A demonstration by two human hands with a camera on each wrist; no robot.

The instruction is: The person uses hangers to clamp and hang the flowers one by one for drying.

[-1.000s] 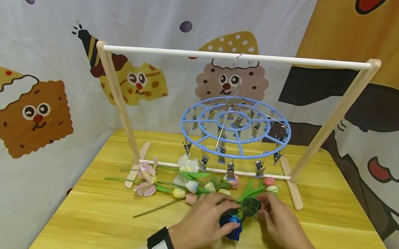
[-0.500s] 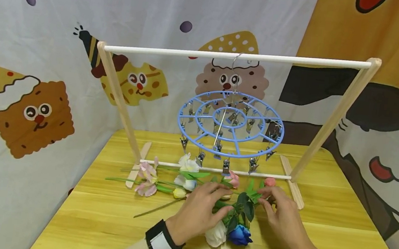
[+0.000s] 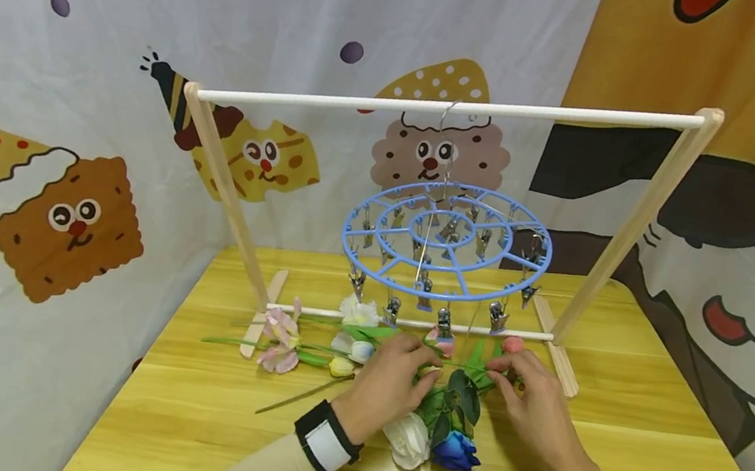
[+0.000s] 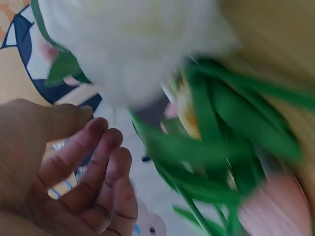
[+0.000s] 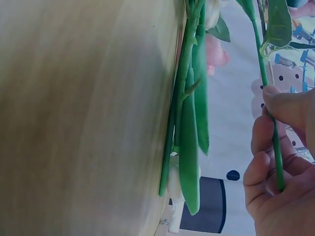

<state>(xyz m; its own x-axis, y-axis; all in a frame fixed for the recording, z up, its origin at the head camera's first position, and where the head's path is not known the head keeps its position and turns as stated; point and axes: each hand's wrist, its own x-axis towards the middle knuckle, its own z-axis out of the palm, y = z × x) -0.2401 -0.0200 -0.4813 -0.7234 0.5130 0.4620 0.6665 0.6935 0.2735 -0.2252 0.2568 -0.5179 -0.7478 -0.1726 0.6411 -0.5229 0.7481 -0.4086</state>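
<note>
In the head view, my right hand (image 3: 536, 412) pinches a green flower stem (image 5: 261, 54) between thumb and fingers; its cut end reaches the palm. My left hand (image 3: 383, 385) hovers over the heap, its fingers loosely curved and thumb close to them. Nothing shows between them in the left wrist view, where green leaves (image 4: 197, 152) spread just beyond the fingertips. Below the hands lie a white rose (image 3: 409, 441) and a blue rose (image 3: 457, 451), with dark leaves (image 3: 464, 395) above them. A pink flower (image 3: 440, 342) lies behind, between the hands.
A wooden rack (image 3: 226, 170) stands over the flowers. From its bar hangs a blue round clip hanger (image 3: 360, 261) with several metal clips, just above the hands. Pink-white blossoms (image 3: 281, 340), a white flower (image 3: 359, 312), a yellow tulip (image 3: 342, 366) and a loose stem (image 3: 303, 397) lie left on the table (image 3: 184, 432).
The blue rose has shifted toward the table's front, and the white rose has come into view beside it. Both hands have moved slightly. The hanger has swung left and back right.
</note>
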